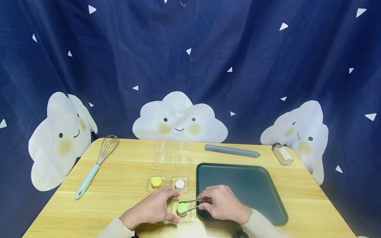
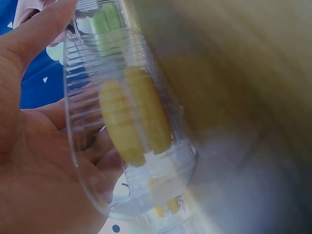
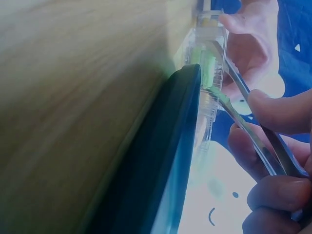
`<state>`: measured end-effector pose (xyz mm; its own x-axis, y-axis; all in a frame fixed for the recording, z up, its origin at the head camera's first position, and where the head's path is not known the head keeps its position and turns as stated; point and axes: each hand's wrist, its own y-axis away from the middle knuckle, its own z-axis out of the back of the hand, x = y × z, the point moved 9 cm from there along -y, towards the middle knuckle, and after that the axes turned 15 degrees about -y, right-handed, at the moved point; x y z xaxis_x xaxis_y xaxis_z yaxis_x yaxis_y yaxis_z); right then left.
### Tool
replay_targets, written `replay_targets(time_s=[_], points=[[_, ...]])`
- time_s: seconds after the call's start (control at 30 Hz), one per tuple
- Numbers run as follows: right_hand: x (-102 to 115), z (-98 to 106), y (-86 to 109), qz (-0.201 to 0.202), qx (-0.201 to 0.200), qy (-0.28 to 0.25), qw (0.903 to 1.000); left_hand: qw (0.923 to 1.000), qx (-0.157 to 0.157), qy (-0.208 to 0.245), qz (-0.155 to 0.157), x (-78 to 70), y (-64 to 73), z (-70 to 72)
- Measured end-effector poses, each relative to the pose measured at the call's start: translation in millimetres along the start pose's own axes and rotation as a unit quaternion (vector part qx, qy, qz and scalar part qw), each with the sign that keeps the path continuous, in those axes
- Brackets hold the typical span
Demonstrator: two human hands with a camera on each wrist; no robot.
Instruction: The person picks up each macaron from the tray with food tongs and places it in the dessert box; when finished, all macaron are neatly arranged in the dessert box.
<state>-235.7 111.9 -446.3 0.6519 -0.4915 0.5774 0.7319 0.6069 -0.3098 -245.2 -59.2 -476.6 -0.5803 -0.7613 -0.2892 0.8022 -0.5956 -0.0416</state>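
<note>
The right hand's [image 1: 223,203] grip pinches metal tweezers [image 1: 193,201], their tips straddling a green cookie [image 1: 182,209] in a clear box [image 1: 186,179] just beside the tray's [image 1: 241,189] left edge; whether they squeeze it I cannot tell. The left hand's [image 1: 154,207] grip curves round the box's near left corner, with a yellow cookie [image 1: 156,182] and a pale cookie [image 1: 180,184] farther from the table's [image 1: 122,171] front edge.

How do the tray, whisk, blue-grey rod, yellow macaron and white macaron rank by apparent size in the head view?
Largest to smallest:
1. Dark green tray
2. Whisk
3. Blue-grey rod
4. Yellow macaron and white macaron: they look about alike, so I won't rank them.
</note>
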Motion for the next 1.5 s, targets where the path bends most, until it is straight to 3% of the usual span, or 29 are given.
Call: replay_targets(time_s=[0.5, 0.8, 1.0, 1.17, 1.33, 1.5], points=[[-3, 11, 4.7, -0.015, -0.027, -0.052, 0.9981, 1.0, 0.0, 0.005, -0.001, -0.5, 1.8, 0.6], [-5, 31, 7.2, -0.022, -0.088, -0.089, 0.9919, 1.0, -0.006, 0.001, -0.005, -1.4, 2.2, 2.5], [-6, 51, 11.0, -0.012, -0.144, -0.075, 0.9866, 1.0, -0.003, 0.0, -0.003, -2.0, 2.7, 2.9], [-11, 68, 15.5, -0.027, -0.19, -0.078, 0.9784, 1.0, 0.0, 0.0, 0.0, -2.3, 3.3, 4.0], [-14, 89, 20.7, -0.009, -0.244, -0.067, 0.9674, 1.0, 0.004, 0.0, 0.002, -1.9, 3.3, 3.0], [-18, 120, 29.6, 0.002, -0.31, -0.029, 0.9503, 1.0, 0.0, 0.001, 0.002, -0.8, 3.0, 1.8]])
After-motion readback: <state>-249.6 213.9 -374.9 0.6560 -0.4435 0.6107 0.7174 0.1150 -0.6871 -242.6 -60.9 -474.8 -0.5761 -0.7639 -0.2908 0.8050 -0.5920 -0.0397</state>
